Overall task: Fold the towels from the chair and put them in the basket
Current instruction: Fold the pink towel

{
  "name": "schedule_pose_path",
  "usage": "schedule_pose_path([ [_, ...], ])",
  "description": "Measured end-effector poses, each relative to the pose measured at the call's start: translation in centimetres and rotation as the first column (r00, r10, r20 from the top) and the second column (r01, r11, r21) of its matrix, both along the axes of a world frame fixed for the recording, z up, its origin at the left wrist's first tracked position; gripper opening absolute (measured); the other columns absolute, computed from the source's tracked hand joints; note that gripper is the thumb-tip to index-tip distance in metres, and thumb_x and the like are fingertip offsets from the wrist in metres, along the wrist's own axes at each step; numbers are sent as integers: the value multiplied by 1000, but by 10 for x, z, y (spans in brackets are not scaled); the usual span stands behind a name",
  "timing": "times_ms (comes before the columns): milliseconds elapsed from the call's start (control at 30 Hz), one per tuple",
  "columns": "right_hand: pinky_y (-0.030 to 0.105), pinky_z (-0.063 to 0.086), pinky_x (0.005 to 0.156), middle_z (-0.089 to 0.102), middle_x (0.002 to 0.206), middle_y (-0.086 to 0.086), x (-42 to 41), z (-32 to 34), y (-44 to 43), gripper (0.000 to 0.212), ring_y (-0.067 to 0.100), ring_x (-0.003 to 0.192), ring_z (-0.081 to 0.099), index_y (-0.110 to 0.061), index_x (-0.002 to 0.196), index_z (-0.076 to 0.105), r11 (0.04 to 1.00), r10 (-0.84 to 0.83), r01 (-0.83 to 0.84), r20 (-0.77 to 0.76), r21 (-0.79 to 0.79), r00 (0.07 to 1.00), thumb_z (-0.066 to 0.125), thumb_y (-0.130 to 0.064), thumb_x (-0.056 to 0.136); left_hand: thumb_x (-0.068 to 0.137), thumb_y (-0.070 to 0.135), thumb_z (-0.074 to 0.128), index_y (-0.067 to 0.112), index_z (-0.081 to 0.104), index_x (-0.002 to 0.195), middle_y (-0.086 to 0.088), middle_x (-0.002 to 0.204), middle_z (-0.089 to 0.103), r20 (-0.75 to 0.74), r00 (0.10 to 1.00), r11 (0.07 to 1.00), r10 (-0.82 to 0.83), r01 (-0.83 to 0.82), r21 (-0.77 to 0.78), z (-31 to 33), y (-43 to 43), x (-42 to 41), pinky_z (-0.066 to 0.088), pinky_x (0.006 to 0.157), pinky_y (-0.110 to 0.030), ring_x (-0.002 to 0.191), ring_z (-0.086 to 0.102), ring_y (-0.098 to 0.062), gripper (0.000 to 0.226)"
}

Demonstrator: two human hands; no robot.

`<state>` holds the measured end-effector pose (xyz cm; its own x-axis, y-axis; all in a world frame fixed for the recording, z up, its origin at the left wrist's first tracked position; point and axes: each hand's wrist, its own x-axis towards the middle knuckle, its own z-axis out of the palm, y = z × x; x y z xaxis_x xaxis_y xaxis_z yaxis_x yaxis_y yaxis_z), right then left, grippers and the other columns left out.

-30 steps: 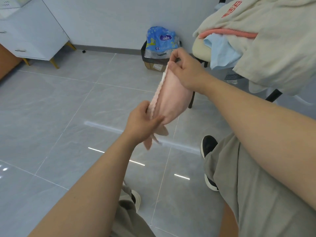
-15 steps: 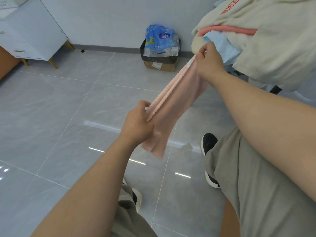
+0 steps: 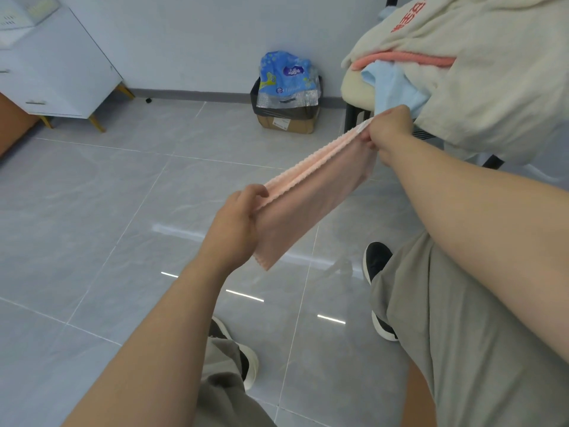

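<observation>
Your left hand (image 3: pixel 234 229) pinches one end of the pink towel (image 3: pixel 311 195) and your right hand (image 3: pixel 389 127) pinches the other, so the cloth is pulled taut in mid-air over the tiled floor (image 3: pixel 92 211) — likely to line up the doubled edges and flatten the fold before halving it again. It hangs lengthwise between your hands, clear of your knees. Just behind your right hand, the chair (image 3: pixel 357 87) holds more to fold — a blue towel (image 3: pixel 391 87), a coral one and a cream cloth draped over them. No basket is in view.
</observation>
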<state>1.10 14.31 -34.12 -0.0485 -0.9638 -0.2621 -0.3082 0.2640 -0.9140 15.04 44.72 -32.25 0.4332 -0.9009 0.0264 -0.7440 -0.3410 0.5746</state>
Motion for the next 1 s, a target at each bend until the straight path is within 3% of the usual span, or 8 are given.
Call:
schedule_pose_path([
  [100, 18, 42, 35, 65, 87, 17, 0, -2, -2, 35, 18, 51, 57, -3, 119, 48, 1000, -1, 0, 35, 31, 999, 35, 8, 89, 91, -1, 46, 30, 57, 132, 1, 125, 54, 77, 994, 997, -76, 73, 35, -3, 2, 5, 37, 84, -26, 105, 51, -16, 53],
  [267, 20, 44, 35, 60, 71, 13, 3, -1, -4, 18, 16, 39, 57, -5, 88, 51, 995, -51, 41, 104, 92, 993, 37, 2, 97, 94, 4, 50, 16, 63, 131, -4, 124, 59, 145, 989, 992, -20, 2, 124, -5, 0, 5, 36, 87, -22, 111, 56, -23, 40],
  [333, 20, 45, 36, 62, 76, 14, 2, -2, -4, 21, 16, 38, 58, -4, 87, 52, 994, -64, 55, 91, 96, 994, 34, -2, 99, 94, 7, 53, 12, 69, 116, -4, 111, 62, 164, 986, 989, 7, -31, 142, -5, -1, 5, 35, 79, -21, 103, 58, -25, 27],
  [467, 29, 56, 50, 67, 93, 18, 2, -5, -4, 31, 23, 62, 66, -1, 115, 52, 1000, -15, 14, 42, 27, 999, 34, 2, 90, 94, 15, 55, 12, 61, 80, 0, 78, 57, 174, 982, 986, 66, -91, 138, 0, -1, 3, 30, 58, -28, 76, 53, -22, 15],
  [567, 35, 61, 58, 67, 100, 19, 0, -6, -6, 36, 26, 69, 67, 0, 119, 51, 998, -35, 31, 63, 53, 997, 33, 2, 88, 94, 18, 54, 11, 60, 83, 1, 77, 59, 87, 989, 987, 119, -127, 99, 3, 0, 0, 39, 56, -24, 70, 52, -15, 14],
  [733, 45, 63, 67, 68, 98, 18, -3, -7, -7, 38, 30, 79, 72, 1, 117, 54, 998, -10, 7, 50, 59, 999, 39, 4, 83, 95, 17, 50, 12, 56, 87, 0, 78, 59, -83, 969, 971, 232, -226, 81, 9, 0, -4, 37, 53, -25, 66, 50, -12, 11],
  [900, 46, 63, 66, 69, 97, 19, -6, -8, -7, 40, 29, 76, 72, 1, 116, 55, 998, -3, -2, 66, 68, 998, 41, 4, 78, 100, 16, 44, 14, 55, 97, 2, 86, 60, -153, 948, 960, 279, -274, 55, 8, -1, -2, 40, 56, -26, 72, 54, -11, 12],
  [1000, 40, 62, 65, 66, 94, 17, -6, -1, 0, 32, 27, 70, 71, -4, 113, 53, 997, 29, -36, 98, 63, 995, 40, 8, 87, 99, 11, 45, 17, 52, 105, 4, 91, 62, -158, 943, 956, 293, -294, 21, 5, 0, 1, 40, 56, -25, 79, 58, -11, 11],
])
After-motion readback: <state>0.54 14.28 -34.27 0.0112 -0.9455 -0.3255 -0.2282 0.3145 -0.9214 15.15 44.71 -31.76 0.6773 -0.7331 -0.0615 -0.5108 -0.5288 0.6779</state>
